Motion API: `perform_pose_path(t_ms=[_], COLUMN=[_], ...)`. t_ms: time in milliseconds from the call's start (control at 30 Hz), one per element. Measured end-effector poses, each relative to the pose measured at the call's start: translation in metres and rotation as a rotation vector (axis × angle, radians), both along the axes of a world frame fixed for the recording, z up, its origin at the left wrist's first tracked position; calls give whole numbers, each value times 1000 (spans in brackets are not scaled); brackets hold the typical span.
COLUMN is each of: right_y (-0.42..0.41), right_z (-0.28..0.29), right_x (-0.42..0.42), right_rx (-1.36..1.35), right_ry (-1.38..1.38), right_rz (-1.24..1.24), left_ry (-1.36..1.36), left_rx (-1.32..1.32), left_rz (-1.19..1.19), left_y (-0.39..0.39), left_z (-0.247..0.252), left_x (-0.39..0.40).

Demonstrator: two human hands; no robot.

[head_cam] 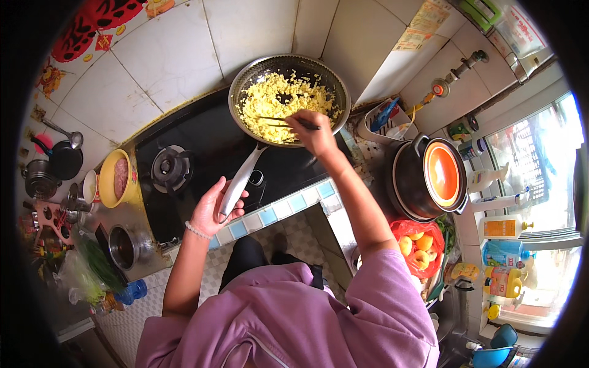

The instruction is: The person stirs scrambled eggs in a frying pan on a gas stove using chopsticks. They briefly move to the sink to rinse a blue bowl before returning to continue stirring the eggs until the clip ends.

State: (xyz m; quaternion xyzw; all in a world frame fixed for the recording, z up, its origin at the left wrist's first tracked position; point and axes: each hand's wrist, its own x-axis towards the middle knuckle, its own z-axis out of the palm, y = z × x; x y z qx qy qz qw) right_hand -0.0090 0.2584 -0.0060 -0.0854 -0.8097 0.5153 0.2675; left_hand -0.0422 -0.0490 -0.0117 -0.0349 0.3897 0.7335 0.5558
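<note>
A deep frying pan (pixel 237 99) sits at the back right of the black gas cooktop (pixel 207 124). Crumbled scrambled egg (pixel 269 99) is spread over its base, with a dark bare patch near the middle. My left hand (pixel 216 204) cradles the pan's silver handle (pixel 241 179) from below, fingers curled around its end. Above the pan's front right side, my right hand (pixel 313 133) holds a pair of dark chopsticks (pixel 271 118), their tips in the egg.
An unlit burner (pixel 170 168) is at the left. Beyond it stand a yellow bowl of raw meat (pixel 110 177) and a metal pot (pixel 123 248). On the right are a utensil caddy (pixel 375 131), a black pot (pixel 407 179) and a red bag of fruit (pixel 439 234). Tiled walls bound the cooktop.
</note>
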Motion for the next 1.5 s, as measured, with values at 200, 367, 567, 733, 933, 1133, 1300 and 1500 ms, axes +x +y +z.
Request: perform_pose_path(t_ms=[200, 367, 567, 733, 933, 1133, 1300, 1500], right_y=[95, 60, -1, 69, 44, -8, 69, 58], right_z=[13, -6, 24, 16, 5, 11, -13, -27], right_x=[34, 28, 57, 68, 40, 24, 5, -25], right_rx=[148, 178, -268, 13, 131, 126, 239, 228], right_ry=[183, 76, -218, 12, 77, -65, 220, 264], right_rz=[-386, -313, 23, -259, -342, -66, -312, -315], left_ry=[-35, -4, 0, 0, 8, -17, -10, -28], left_rx=[49, 59, 36, 24, 21, 42, 13, 47], left_rz=[-25, -35, -11, 26, 15, -17, -4, -30], left_y=[9, 13, 10, 10, 13, 12, 11, 15], left_z=[-2, 2, -1, 1, 1, 0, 1, 5], left_x=[-2, -1, 4, 6, 7, 4, 4, 3])
